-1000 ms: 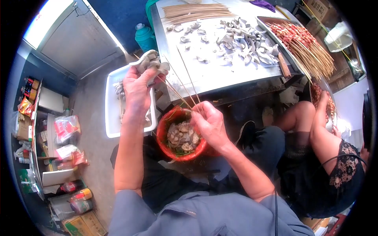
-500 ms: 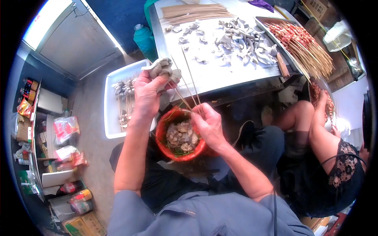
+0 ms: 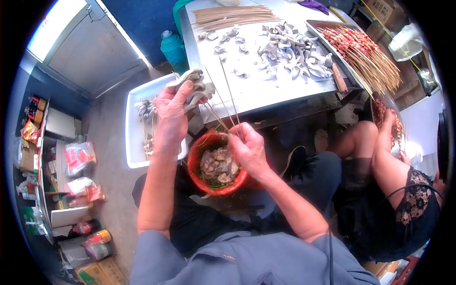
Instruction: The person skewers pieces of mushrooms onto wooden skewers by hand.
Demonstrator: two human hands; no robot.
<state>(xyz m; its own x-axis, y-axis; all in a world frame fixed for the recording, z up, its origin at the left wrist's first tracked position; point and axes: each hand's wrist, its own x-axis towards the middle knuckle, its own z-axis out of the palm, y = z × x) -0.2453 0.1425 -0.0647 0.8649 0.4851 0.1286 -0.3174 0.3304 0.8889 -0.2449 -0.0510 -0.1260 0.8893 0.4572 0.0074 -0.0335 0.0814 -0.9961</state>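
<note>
My left hand (image 3: 172,114) is closed around a bunch of grey oyster mushroom pieces (image 3: 198,89), thumb on top. My right hand (image 3: 249,146) pinches several thin bamboo skewers (image 3: 228,85) near their lower ends. Some of these skewers rise free past the mushrooms, while others reach up to the bunch; where their tips end is hidden. Below both hands stands a red bucket (image 3: 193,173) between my knees, with pale, wet-looking chunks (image 3: 220,164) and some green leaves in it. Left of it, a white tray (image 3: 131,118) bears mushroom skewers (image 3: 148,110), partly behind my left forearm.
On the metal table (image 3: 209,71) lie loose mushroom pieces (image 3: 294,50), bare skewers (image 3: 232,18) and a wooden-handled tool (image 3: 339,78). A metal tray (image 3: 327,45) holds red meat skewers (image 3: 356,47). A co-worker's arm (image 3: 385,137) is at right. A teal flask (image 3: 172,50) stands behind.
My left hand has shifted slightly left with the mushroom bunch. My right hand has moved a little left and still pinches the skewers.
</note>
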